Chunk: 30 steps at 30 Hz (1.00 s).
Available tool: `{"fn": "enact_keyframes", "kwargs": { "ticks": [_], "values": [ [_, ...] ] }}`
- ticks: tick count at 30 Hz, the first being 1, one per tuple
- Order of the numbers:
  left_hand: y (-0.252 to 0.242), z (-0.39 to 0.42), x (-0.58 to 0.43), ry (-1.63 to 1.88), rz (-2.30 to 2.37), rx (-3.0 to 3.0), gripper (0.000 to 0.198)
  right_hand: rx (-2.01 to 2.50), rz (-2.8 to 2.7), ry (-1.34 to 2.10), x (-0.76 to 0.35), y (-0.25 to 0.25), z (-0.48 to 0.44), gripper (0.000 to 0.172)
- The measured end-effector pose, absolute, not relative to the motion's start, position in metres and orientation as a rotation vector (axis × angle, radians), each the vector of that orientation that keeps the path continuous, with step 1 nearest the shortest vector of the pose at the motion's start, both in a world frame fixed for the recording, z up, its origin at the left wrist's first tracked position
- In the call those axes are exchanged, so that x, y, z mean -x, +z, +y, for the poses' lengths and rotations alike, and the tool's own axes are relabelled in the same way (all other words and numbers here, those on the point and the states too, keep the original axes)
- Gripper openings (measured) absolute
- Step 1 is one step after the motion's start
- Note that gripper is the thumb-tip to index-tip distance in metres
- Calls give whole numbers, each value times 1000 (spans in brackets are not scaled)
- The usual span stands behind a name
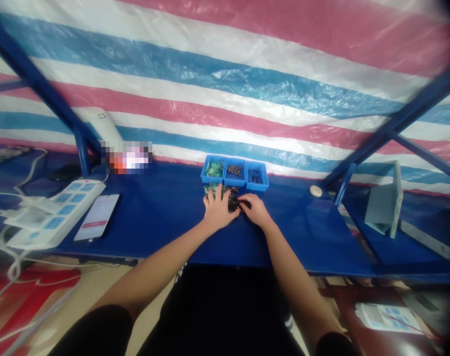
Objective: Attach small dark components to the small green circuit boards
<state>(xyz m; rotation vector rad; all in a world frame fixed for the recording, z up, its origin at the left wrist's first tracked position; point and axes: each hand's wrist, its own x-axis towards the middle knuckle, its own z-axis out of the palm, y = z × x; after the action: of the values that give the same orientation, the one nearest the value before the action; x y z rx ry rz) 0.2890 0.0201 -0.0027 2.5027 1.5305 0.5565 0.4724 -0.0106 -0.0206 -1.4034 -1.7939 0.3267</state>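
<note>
Fingers spread, my left hand (218, 210) rests over a small heap of dark and green pieces (232, 201) on the blue table. My right hand (256, 211) is closed in a pinch at the right edge of this heap; what sits between its fingertips is too small and dark to name. Just behind the hands stand three small blue bins in a row. Green pieces fill the left bin (202, 177), small dark and brassy pieces lie in the middle bin (235, 182), and dark pieces lie in the right bin (260, 187).
On the left, a white power strip (58, 212) with plugged cables lies beside a phone (98, 217) with a lit screen. A round cream object (316, 191) is near the right frame post (345, 184). Striped plastic sheeting (225, 89) hangs behind the table (158, 217).
</note>
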Motion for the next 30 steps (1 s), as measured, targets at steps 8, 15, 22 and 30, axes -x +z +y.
{"fn": "enact_keyframes", "kwargs": {
  "ticks": [8,15,22,30],
  "values": [
    [0,29,-271,847,1459,-2432,50,1420,-1706,377,-475,-23,-10,18],
    [-9,54,-257,1017,1448,-2180,26,1459,-1690,392,-471,-21,-10,17],
    [-14,57,-255,1021,1407,-2237,19,1437,-1696,381,-468,-22,-9,17],
    [-15,53,-256,975,1440,-2391,23,1445,-1704,368,-463,-17,-12,15]
  ]
}}
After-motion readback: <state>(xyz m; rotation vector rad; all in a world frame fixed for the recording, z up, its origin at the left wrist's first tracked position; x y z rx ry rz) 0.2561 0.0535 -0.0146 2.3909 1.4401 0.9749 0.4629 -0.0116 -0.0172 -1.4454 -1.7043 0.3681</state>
